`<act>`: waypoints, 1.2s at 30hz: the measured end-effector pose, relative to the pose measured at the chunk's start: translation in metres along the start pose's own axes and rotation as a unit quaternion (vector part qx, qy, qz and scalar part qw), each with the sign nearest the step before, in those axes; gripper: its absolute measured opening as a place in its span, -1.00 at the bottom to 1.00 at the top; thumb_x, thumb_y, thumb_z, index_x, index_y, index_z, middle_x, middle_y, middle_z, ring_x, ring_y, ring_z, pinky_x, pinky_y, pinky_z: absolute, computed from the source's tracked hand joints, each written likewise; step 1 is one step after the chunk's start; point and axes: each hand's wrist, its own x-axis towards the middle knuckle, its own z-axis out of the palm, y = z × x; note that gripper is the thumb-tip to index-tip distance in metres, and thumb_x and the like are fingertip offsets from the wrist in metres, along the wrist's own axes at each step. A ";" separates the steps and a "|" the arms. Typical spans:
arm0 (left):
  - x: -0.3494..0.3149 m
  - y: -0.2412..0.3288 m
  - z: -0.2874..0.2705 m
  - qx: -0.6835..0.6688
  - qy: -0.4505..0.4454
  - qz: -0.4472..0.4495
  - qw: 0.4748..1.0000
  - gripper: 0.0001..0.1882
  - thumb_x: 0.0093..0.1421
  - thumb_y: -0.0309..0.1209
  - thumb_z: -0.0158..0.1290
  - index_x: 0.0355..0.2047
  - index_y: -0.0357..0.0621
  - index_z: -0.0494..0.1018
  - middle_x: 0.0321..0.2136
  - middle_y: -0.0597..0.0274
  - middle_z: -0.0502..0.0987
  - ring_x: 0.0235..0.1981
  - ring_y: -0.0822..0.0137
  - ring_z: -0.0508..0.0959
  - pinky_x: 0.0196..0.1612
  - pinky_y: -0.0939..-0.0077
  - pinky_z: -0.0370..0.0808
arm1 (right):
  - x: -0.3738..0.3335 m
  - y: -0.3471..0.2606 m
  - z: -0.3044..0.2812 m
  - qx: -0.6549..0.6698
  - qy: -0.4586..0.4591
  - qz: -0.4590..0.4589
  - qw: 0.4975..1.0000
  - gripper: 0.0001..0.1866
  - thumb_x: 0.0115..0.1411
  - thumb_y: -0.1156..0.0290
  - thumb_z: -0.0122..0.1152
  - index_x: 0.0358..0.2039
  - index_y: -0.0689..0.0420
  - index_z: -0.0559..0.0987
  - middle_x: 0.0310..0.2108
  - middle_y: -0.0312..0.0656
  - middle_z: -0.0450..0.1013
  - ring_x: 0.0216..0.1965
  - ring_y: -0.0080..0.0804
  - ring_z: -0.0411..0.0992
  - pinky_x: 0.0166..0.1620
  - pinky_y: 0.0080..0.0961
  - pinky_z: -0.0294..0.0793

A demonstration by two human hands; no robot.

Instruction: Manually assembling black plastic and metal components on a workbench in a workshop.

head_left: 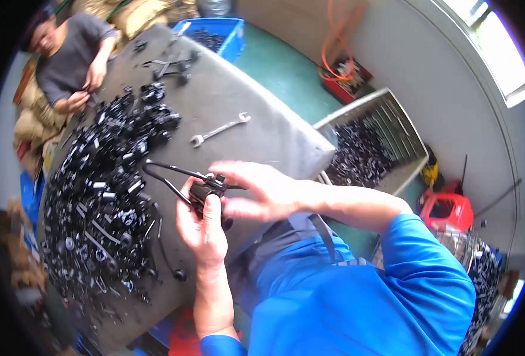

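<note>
Blue sleeve [393, 285], grey table [238, 95] (green floor [286, 71])

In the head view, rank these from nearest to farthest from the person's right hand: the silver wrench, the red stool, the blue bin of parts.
Measured from the right hand:
1. Silver wrench, lying on the grey table just above and left of the hand.
2. Red stool, on the floor to the right.
3. Blue bin of parts, at the far end of the table, top of the picture.

Daylight is pouring in from the window [500, 53] at two o'clock, glaring white there. Fisheye is bending edges, the rim is going black, and the hands are blurring slightly.
</note>
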 end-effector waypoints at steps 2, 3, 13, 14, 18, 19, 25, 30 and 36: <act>0.007 0.006 0.021 0.056 -0.074 0.028 0.995 -0.43 0.25 -0.35 0.16 0.14 -0.43 0.24 -0.06 0.09 0.46 -0.14 0.35 0.50 -0.01 0.48 0.45 | -0.013 0.006 0.000 0.034 0.019 0.074 0.997 -0.55 0.14 0.30 0.31 -0.01 0.15 0.41 -0.41 -0.03 0.51 -0.41 -0.04 0.52 -0.34 -0.25 0.49; 0.009 0.010 0.029 0.080 -0.112 0.028 0.990 -0.40 0.22 -0.35 0.19 0.15 -0.44 0.23 -0.03 0.06 0.44 -0.08 0.31 0.48 0.05 0.44 0.41 | -0.019 0.013 -0.006 0.015 0.079 0.041 0.996 -0.61 0.11 0.36 0.31 -0.07 0.14 0.42 -0.54 -0.09 0.48 -0.53 -0.06 0.49 -0.45 -0.27 0.45; -0.007 -0.004 -0.129 0.612 0.079 0.094 0.781 -0.48 0.11 -0.54 0.18 0.10 -0.32 0.35 0.02 -0.06 0.44 0.03 0.00 0.44 0.10 0.20 0.37 | -0.143 0.093 -0.190 0.083 0.594 0.269 0.754 -0.89 0.31 0.39 0.09 -0.33 0.15 0.43 -0.56 -0.31 0.37 -0.60 -0.54 0.36 -0.47 -0.56 0.46; -0.016 -0.005 -0.142 0.647 0.089 0.091 0.752 -0.50 0.11 -0.53 0.18 0.08 -0.32 0.36 0.01 -0.08 0.44 0.03 -0.04 0.43 0.11 0.16 0.36 | -0.177 0.114 -0.202 0.061 0.613 0.332 0.715 -0.83 0.31 0.34 0.10 -0.35 0.16 0.42 -0.59 -0.28 0.37 -0.63 -0.49 0.35 -0.49 -0.52 0.46; -0.036 -0.008 -0.154 0.712 0.053 0.095 0.694 -0.49 0.09 -0.52 0.17 0.07 -0.31 0.37 -0.02 -0.09 0.46 0.04 -0.08 0.41 0.14 0.10 0.31 | -0.297 0.174 -0.202 0.240 0.625 0.530 0.520 -0.93 0.20 0.51 -0.01 -0.43 0.15 0.41 -0.62 -0.26 0.35 -0.66 -0.42 0.34 -0.53 -0.32 0.51; -0.034 -0.007 -0.152 0.707 0.053 0.086 0.700 -0.49 0.08 -0.52 0.18 0.07 -0.31 0.37 -0.02 -0.09 0.46 0.03 -0.07 0.41 0.15 0.10 0.29 | -0.321 0.184 -0.194 0.249 0.624 0.567 0.477 -0.93 0.16 0.54 -0.06 -0.44 0.15 0.41 -0.62 -0.25 0.35 -0.68 -0.42 0.33 -0.55 -0.29 0.51; -0.027 -0.004 -0.139 0.658 0.073 0.017 0.749 -0.46 0.04 -0.51 0.23 0.07 -0.22 0.39 -0.15 0.04 0.45 -0.16 0.13 0.44 -0.27 0.35 0.42 | -0.375 0.221 -0.268 0.275 0.611 0.475 0.570 -0.83 0.26 0.35 -0.04 -0.33 0.20 0.43 -0.54 -0.08 0.44 -0.66 -0.33 0.42 -0.66 -0.43 0.43; -0.020 -0.024 -0.119 0.605 0.103 0.044 0.789 -0.43 -0.01 -0.48 0.30 0.05 -0.27 0.40 -0.13 0.02 0.44 -0.14 0.14 0.47 -0.23 0.38 0.49 | -0.287 0.218 -0.345 -0.073 0.489 0.611 0.619 -0.25 0.13 -0.22 0.12 0.04 0.22 0.45 -0.10 -0.06 0.42 -0.07 -0.32 0.39 -0.07 -0.30 0.42; 0.019 -0.027 -0.062 0.574 0.085 0.049 0.813 -0.41 -0.03 -0.44 0.32 0.04 -0.25 0.41 -0.12 0.07 0.46 -0.32 0.26 0.47 -0.25 0.42 0.50 | -0.137 0.153 -0.282 -0.032 0.465 0.256 0.847 -0.74 0.30 0.38 0.17 -0.03 0.14 0.55 -0.20 -0.33 0.53 -0.23 -0.59 0.49 -0.16 -0.66 0.48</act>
